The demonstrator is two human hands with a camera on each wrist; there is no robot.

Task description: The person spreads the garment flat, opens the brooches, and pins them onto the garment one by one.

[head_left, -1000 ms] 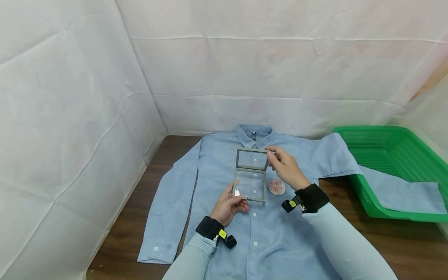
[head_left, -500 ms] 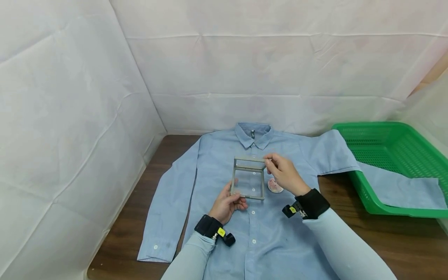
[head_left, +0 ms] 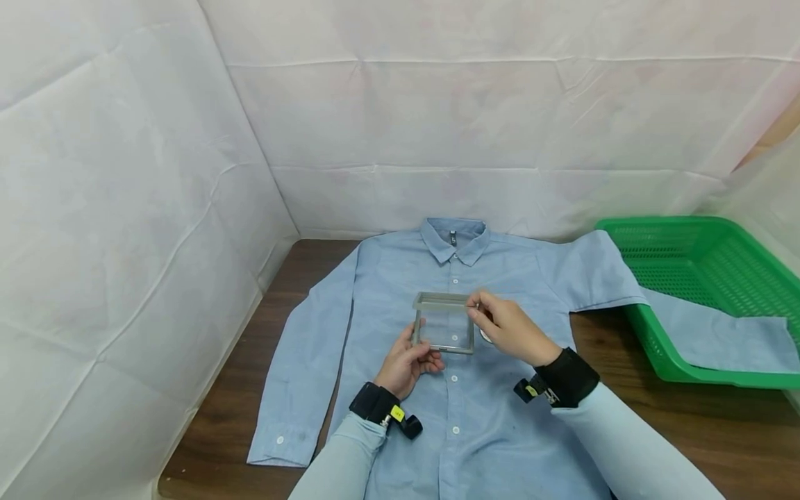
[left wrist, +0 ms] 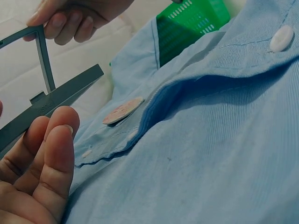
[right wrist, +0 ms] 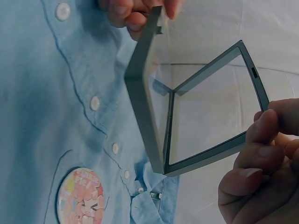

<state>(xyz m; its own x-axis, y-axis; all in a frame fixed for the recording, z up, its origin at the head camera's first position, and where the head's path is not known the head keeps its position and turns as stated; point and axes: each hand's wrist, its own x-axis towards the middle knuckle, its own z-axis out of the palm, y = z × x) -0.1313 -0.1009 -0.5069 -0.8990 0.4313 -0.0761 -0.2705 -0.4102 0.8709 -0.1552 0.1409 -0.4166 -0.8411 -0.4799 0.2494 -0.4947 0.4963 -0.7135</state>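
Note:
My left hand (head_left: 405, 364) grips the near side of a grey hinged display frame (head_left: 445, 349) with clear panes. My right hand (head_left: 511, 328) pinches the corner of its raised lid (right wrist: 212, 155) between thumb and fingers. In the right wrist view the two halves stand apart at an angle, joined along the hinge, with nothing visible between the panes. Beneath the frame a light blue button-up shirt (head_left: 400, 285) lies spread out. A round pink printed badge (right wrist: 80, 198) rests on the shirt; the right hand mostly hides it in the head view.
At the right stands a green perforated plastic basket (head_left: 700, 243). One shirt sleeve (head_left: 725, 340) drapes over its rim. The brown wooden table (head_left: 215, 417) shows around the shirt, and white sheeting (head_left: 400, 125) forms walls at the left and back.
My right hand has moved down and toward me, tilting the lid from laid back to steeply raised over the lower half. The left hand keeps its hold, nearly still.

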